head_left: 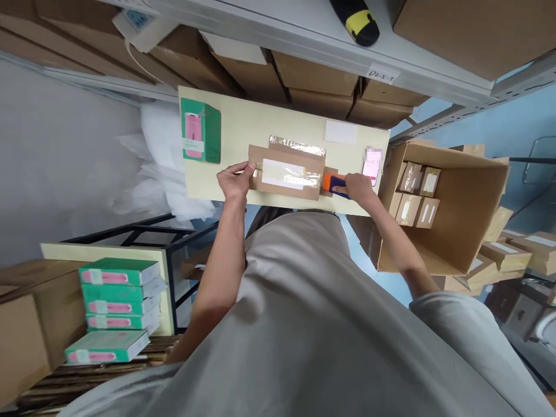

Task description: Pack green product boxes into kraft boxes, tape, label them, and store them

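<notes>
A small brown cardboard box (pixel 267 186) with a white label (pixel 278 174) lies on the pale tabletop (pixel 234 130). Shiny clear tape runs lengthwise over its top and label. At the box's left end, my left hand (pixel 234 179) is closed, thumb and finger pinched at its edge beside the tape; the exact grip is hard to make out. My right hand (pixel 359 188) grips an orange and dark-blue tape dispenser (pixel 334 184) against the box's right end. Behind the box lies a flat strip covered with shiny tape (pixel 297 145).
A green box with a pink bottle picture (pixel 212 133) stands at the table's left. A white paper (pixel 341 132) and a phone (pixel 370 168) lie right. An open carton (pixel 460 202) holds several small boxes. More green boxes (pixel 121 307) are stacked lower left. A shelf (pixel 278 29) overhangs the back.
</notes>
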Action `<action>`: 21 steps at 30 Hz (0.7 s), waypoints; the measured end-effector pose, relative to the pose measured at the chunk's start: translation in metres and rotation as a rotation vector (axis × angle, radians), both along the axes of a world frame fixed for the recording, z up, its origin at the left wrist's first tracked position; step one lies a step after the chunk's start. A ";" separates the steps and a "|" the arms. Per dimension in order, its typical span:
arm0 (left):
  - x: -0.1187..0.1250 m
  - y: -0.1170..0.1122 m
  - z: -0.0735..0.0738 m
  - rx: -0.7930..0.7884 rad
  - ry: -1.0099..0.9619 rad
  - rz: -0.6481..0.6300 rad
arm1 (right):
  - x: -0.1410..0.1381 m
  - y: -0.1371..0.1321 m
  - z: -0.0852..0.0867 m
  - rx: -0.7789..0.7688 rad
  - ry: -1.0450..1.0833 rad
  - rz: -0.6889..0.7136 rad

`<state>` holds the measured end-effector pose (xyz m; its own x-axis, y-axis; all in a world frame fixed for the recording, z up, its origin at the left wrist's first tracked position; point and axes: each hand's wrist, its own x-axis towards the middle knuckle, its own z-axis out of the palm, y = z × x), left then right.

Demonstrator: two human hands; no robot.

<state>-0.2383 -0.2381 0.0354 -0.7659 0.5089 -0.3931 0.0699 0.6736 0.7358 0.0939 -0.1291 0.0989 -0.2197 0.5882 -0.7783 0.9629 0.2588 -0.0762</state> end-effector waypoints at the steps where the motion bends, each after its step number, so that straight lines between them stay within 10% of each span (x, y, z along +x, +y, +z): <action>1: 0.000 0.000 0.000 0.001 0.000 -0.003 | -0.003 -0.006 -0.005 0.023 -0.021 -0.024; 16: -0.059 -0.021 0.005 -0.017 0.043 0.028 | -0.017 -0.096 -0.094 0.336 0.071 -0.420; 21: -0.069 -0.021 0.008 0.006 0.019 -0.059 | -0.023 -0.103 -0.091 0.353 0.052 -0.463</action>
<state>-0.3077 -0.2587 0.0430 -0.7417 0.5556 -0.3758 0.1231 0.6635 0.7379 0.0707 -0.2324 0.0078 0.0890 0.8537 -0.5132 0.9791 -0.1696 -0.1124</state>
